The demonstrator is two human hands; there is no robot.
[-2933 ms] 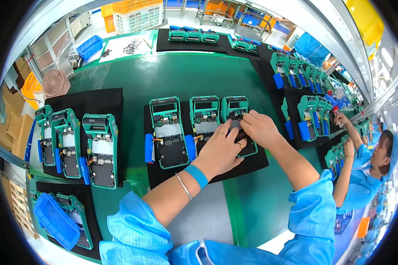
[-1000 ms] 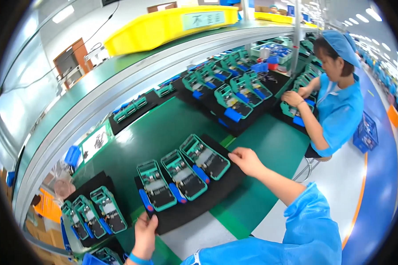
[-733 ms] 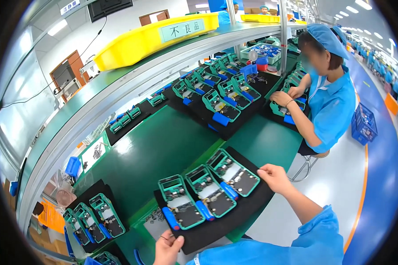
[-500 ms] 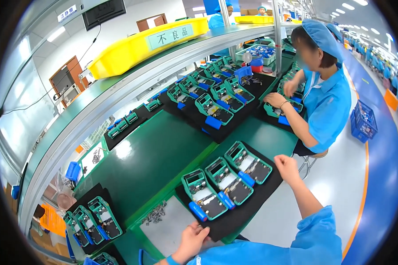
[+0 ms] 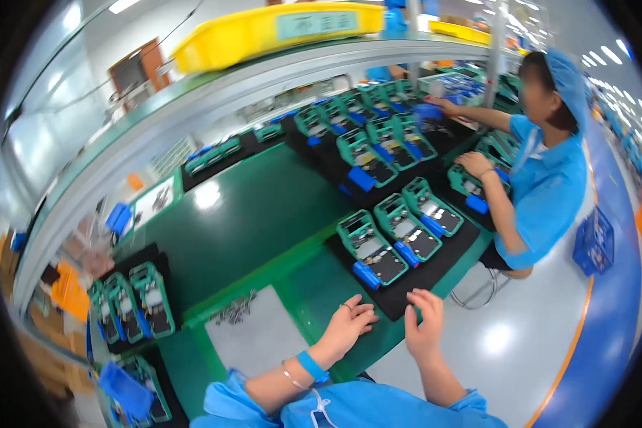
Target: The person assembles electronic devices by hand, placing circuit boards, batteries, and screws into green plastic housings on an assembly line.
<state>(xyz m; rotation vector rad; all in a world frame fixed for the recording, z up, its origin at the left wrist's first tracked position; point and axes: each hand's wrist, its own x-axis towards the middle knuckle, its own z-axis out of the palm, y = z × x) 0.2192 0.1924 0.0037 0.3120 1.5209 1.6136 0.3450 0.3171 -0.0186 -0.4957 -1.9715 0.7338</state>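
Three green plastic device housings (image 5: pixel 373 248) with parts inside lie in a slanted row on a black mat (image 5: pixel 394 303). Blue cylindrical pieces (image 5: pixel 367 275) sit by their lower ends. My left hand (image 5: pixel 348 329), a blue band at its wrist, hovers near the mat's near-left corner with fingers apart and nothing visible in it. To its right, my right hand (image 5: pixel 425 324) is raised by the mat's near edge, thumb and fingers spread, also without anything visible in it. Slight blur hides whether any fingertip touches the mat.
Small metal parts (image 5: pixel 235 308) lie on a grey pad (image 5: pixel 257 339). More housings stand on mats at left (image 5: pixel 150 299) and far right (image 5: pixel 364 158). A co-worker (image 5: pixel 549 171) sits at right, one arm stretched toward a blue bin (image 5: pixel 428 114). A shelf with a yellow tray (image 5: pixel 250 43) spans above.
The mat with three housings has shifted away and right, off the grey pad. My left hand has left its corner; my right hand has come nearer the left. The co-worker's arm has reached out.
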